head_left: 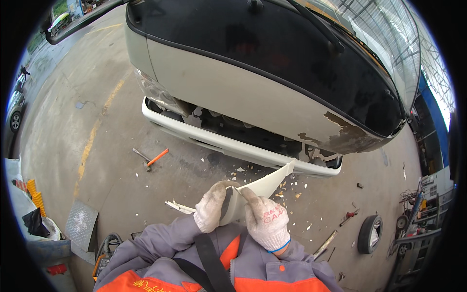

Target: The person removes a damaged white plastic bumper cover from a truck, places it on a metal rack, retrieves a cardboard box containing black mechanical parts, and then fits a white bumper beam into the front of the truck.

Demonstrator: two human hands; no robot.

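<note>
Cream-white paint flakes off the bus front, its bumper already cracked and partly torn away. A broken white bumper piece sits at chest height, clamped by both gloved hands, left hand and right hand. Chips litter the floor beyond; more damaged bumper remains attached, I judge.

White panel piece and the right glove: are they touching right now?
Touching. The head view shows the right hand with its gloved fingers curled over the edge of the white panel piece; the left hand grips it too.
</note>
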